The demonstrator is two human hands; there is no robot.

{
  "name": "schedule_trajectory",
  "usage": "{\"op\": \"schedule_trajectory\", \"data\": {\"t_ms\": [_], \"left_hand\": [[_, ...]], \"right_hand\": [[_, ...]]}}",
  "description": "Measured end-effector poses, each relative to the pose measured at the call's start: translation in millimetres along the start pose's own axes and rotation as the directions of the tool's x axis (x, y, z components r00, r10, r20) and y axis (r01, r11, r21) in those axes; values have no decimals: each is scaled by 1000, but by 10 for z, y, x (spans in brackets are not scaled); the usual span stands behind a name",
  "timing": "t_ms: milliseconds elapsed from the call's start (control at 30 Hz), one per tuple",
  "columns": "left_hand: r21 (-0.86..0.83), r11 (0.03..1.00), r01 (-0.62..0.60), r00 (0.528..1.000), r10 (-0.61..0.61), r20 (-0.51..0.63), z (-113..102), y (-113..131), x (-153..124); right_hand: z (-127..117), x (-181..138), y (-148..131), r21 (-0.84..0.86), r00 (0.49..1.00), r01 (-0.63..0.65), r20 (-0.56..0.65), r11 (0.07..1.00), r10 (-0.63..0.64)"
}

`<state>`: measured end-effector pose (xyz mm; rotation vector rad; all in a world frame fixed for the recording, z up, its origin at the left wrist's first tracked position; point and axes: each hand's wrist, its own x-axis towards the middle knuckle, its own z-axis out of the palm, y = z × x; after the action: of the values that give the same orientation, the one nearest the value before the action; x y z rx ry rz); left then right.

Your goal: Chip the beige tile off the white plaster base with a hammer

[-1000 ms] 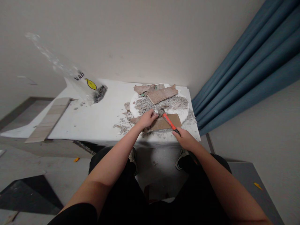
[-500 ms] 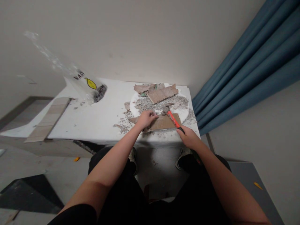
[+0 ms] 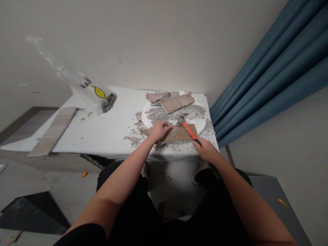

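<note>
My right hand [image 3: 204, 147] is wrapped round the black grip of a claw hammer [image 3: 188, 128] with a red-orange handle. The grey hammer head rests or hovers just above a flat brown board piece [image 3: 181, 134]; I cannot tell whether they touch. At the left end of this board, my left hand [image 3: 160, 130] is closed with its fingers pinched together, and what they hold, if anything, is hidden. Beyond both hands, grey crumbled rubble [image 3: 160, 113] covers part of a round white plate [image 3: 146, 121]. Broken brown slabs [image 3: 178, 102] lie on the rubble.
Crumbs and chips spill onto the white-covered table [image 3: 112, 133]. A clear plastic bag [image 3: 94, 95] with a yellow lemon print and dark contents stands at the left back. A long board strip [image 3: 55, 131] lies at the left edge. A blue curtain [image 3: 246, 82] hangs on the right.
Almost nothing differs. The hammer head has shifted very slightly, while both hands stay in the same place.
</note>
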<state>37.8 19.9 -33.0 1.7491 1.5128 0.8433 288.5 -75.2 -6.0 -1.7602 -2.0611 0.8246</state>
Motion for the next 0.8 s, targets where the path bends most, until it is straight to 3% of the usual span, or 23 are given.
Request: {"op": "schedule_trajectory", "data": {"t_ms": [467, 800], "left_hand": [[60, 998, -29, 1000, 29, 0, 5, -41, 15], [252, 962, -110, 994, 112, 7, 75, -86, -68]], "right_hand": [[-11, -8, -35, 1, 1000, -12, -2, 1000, 12], [-99, -253, -351, 47, 994, 90, -63, 995, -87]]}}
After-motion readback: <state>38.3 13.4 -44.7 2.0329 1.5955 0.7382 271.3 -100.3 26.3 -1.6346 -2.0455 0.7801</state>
